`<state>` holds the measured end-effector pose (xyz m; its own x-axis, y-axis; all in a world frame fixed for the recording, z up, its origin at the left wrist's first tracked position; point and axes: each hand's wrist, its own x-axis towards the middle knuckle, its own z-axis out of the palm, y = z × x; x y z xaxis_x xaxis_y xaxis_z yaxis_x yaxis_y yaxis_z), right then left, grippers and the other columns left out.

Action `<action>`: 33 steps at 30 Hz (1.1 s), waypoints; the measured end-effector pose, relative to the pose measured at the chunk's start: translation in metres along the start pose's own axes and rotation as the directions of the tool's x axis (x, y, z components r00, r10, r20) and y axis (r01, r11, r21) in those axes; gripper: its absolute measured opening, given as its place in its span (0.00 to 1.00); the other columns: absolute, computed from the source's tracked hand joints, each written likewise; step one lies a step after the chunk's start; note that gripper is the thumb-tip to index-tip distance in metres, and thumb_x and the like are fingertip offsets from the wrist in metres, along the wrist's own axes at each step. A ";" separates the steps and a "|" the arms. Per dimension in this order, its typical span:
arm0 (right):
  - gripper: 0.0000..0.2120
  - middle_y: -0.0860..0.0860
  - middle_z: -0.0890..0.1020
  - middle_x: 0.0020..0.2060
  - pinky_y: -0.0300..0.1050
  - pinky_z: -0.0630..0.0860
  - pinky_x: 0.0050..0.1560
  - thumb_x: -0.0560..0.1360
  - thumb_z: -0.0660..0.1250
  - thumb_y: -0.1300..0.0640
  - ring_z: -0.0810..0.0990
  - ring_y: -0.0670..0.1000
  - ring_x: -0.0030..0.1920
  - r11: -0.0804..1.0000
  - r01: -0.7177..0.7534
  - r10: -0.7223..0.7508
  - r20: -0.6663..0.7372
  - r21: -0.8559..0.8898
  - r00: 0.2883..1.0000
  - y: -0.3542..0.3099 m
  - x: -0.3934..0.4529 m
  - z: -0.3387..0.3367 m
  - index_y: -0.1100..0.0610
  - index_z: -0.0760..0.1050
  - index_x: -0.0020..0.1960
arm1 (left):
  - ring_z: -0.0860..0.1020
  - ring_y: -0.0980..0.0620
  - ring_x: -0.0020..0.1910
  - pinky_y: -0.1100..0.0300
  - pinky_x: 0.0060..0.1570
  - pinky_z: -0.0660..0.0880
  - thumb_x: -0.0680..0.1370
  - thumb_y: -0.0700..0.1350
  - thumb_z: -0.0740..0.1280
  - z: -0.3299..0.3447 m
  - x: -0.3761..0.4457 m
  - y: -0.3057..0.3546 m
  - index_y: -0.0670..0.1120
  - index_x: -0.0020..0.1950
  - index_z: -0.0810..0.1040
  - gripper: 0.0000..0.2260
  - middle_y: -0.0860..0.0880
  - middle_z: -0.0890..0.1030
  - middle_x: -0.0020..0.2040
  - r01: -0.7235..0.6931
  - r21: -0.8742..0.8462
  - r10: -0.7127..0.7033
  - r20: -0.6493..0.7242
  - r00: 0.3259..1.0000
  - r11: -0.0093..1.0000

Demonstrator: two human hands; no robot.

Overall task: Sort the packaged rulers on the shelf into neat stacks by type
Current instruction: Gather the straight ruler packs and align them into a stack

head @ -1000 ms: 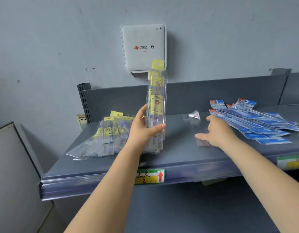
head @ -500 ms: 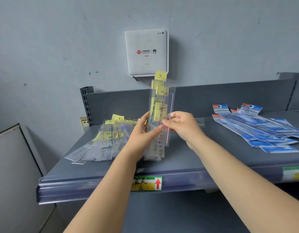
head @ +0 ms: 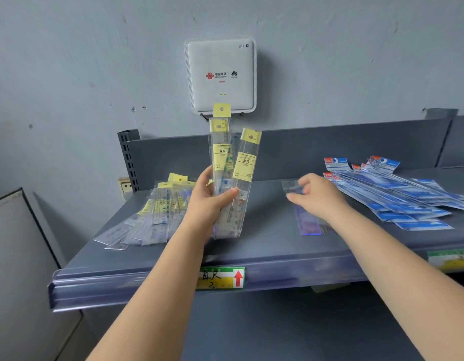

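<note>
1. Left hand (head: 207, 204) grips an upright bundle of yellow-labelled rulers (head: 229, 178) at shelf centre; the rightmost pack is splayed toward 1 o'clock.
2. Right hand (head: 314, 198) reaches over a loose clear-packed ruler (head: 307, 222) lying on the shelf (head: 264, 246); fingers are blurred, so I cannot tell whether it is grasping or released.
3. Yellow-labelled pile (head: 158, 214) sits at 9 o'clock, blue-labelled pile (head: 397, 194) at 3 o'clock.
4. Recommendation: confirm the loose pack's type first, then square the bundle's edges against the shelf before stacking.
</note>
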<state>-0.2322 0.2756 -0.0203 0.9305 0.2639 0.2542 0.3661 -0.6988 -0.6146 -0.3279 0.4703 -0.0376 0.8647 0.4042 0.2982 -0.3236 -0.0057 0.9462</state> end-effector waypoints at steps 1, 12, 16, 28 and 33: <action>0.18 0.52 0.80 0.50 0.40 0.71 0.44 0.71 0.71 0.50 0.78 0.52 0.49 0.983 0.041 -0.045 0.018 0.181 0.999 -0.012 -0.003 0.002 0.57 0.75 0.58 | 0.82 0.47 0.52 0.46 0.53 0.78 0.73 0.33 0.69 0.001 0.000 0.000 0.49 0.71 0.64 0.30 0.47 0.83 0.53 -0.006 0.005 0.006 -0.001 1.000 1.000; 0.06 0.49 0.77 0.34 0.38 0.69 0.36 0.76 0.63 0.64 0.72 0.46 0.33 0.633 -0.023 -0.014 0.041 0.774 0.999 -0.059 0.000 0.029 0.56 0.76 0.46 | 0.83 0.49 0.43 0.53 0.44 0.81 0.74 0.35 0.69 -0.001 -0.001 -0.002 0.47 0.71 0.65 0.27 0.44 0.81 0.55 -0.040 -0.007 0.040 -0.062 0.997 0.999; 0.05 0.56 0.81 0.36 0.45 0.73 0.37 0.72 0.66 0.65 0.77 0.52 0.35 0.868 0.003 -0.036 0.056 0.497 0.998 -0.041 0.010 0.033 0.64 0.79 0.46 | 0.84 0.49 0.37 0.50 0.41 0.80 0.74 0.36 0.70 -0.007 0.003 -0.002 0.47 0.70 0.66 0.26 0.41 0.80 0.56 -0.053 -0.044 0.043 -0.193 0.980 0.998; 0.04 0.49 0.80 0.38 0.36 0.69 0.35 0.74 0.68 0.57 0.77 0.45 0.35 0.777 0.033 -0.173 0.163 0.628 0.971 -0.071 -0.004 0.038 0.56 0.75 0.47 | 0.78 0.45 0.60 0.45 0.56 0.77 0.66 0.49 0.78 0.004 -0.004 0.004 0.53 0.71 0.66 0.36 0.50 0.79 0.61 -0.029 0.134 0.042 -0.094 0.995 0.991; 0.04 0.50 0.79 0.35 0.35 0.70 0.33 0.76 0.64 0.64 0.76 0.45 0.30 0.681 -0.023 -0.077 0.103 0.732 0.992 -0.055 0.006 0.028 0.58 0.74 0.49 | 0.83 0.47 0.45 0.46 0.48 0.79 0.78 0.36 0.64 0.001 -0.003 0.003 0.49 0.71 0.66 0.23 0.47 0.82 0.53 0.028 -0.055 -0.032 -0.068 0.997 0.998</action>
<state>-0.2465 0.3347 -0.0059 0.8961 0.3838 0.2228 0.2395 0.0045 -0.9709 -0.3309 0.4686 -0.0353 0.8464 0.4656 0.2585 -0.3197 0.0561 0.9458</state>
